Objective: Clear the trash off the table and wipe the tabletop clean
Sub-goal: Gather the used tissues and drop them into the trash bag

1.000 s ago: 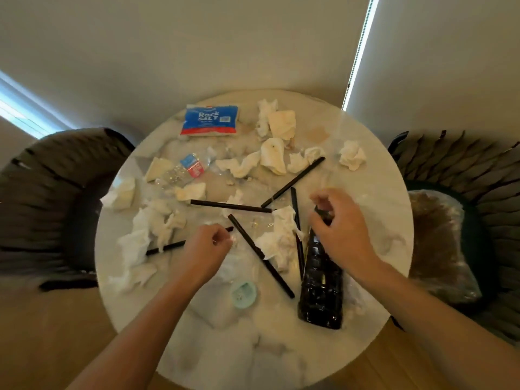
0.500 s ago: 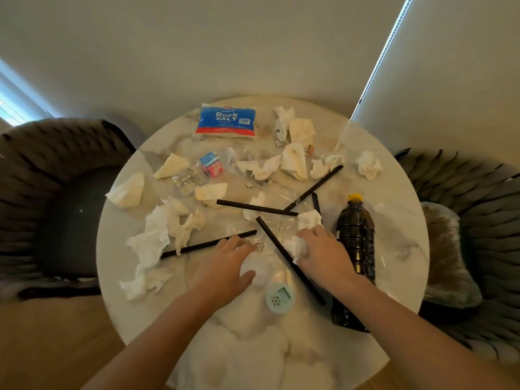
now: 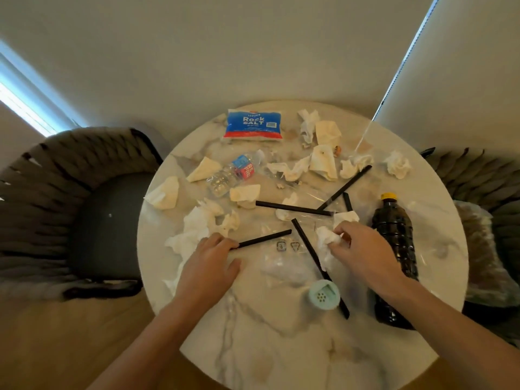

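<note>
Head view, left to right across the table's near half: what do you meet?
Left hand on a black straw → clear wrapper → right hand gripping a tissue → dark bottle.

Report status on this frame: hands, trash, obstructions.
Left hand on black straw end, grip unclear. Right hand pinching white tissue. Tabletop littered, unwiped. Dark bottle upright beside right hand.

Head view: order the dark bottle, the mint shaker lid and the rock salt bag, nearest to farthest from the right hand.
From the right hand:
1. Dark bottle, upright just to its right.
2. Mint shaker lid, toward the table's near edge, left of the forearm.
3. Rock salt bag, at the far edge, up and left.
</note>
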{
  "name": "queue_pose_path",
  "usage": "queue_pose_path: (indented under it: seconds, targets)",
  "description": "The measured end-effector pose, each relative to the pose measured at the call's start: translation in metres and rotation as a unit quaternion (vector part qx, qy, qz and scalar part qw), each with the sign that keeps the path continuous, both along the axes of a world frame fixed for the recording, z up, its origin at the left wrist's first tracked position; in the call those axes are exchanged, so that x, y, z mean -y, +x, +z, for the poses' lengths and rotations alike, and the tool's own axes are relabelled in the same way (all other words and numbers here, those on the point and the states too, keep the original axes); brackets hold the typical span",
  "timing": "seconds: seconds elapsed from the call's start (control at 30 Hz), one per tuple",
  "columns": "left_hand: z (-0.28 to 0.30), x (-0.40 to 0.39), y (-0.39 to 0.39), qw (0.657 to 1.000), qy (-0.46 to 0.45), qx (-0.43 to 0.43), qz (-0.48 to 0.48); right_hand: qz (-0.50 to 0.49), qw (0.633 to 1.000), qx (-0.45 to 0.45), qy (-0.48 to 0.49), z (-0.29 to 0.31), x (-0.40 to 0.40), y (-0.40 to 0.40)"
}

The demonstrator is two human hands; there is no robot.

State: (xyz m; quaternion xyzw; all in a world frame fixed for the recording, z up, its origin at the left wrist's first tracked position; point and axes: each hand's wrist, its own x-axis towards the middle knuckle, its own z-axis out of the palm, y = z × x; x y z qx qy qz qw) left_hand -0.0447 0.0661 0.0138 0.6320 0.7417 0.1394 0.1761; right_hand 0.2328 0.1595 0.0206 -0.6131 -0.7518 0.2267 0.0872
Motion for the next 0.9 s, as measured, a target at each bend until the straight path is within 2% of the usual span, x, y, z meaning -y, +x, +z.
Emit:
queue_pose_path:
  seconds: [0.2,0.3,0.43,0.53,0.8,0.9]
  targets:
    - [-0.003,0.037,-0.050,0.993,0.015,-0.010,0.119,0.037,0.995,-0.094,-0.015,0.023,0.013,-0.059]
    - [-0.014,0.056,-0.064,0.985,-0.024,-0.030,0.166,0.066,0.991,-0.114,-0.037,0.023,0.027,-0.094]
    - [-0.030,0.060,-0.059,0.971,-0.106,-0.014,0.214,0.054,0.985,-0.125,-0.103,0.006,0.044,-0.121]
    - [-0.035,0.057,-0.049,0.963,-0.109,0.017,0.248,0.060,0.982,-0.116,-0.135,-0.009,0.055,-0.131]
    - [-0.022,0.084,-0.039,0.969,-0.070,0.072,0.227,0.063,0.972,-0.129,-0.185,-0.018,0.061,-0.140]
    - [-0.004,0.089,-0.031,0.980,0.000,0.069,0.187,0.056,0.965,-0.161,-0.198,-0.012,0.059,-0.142]
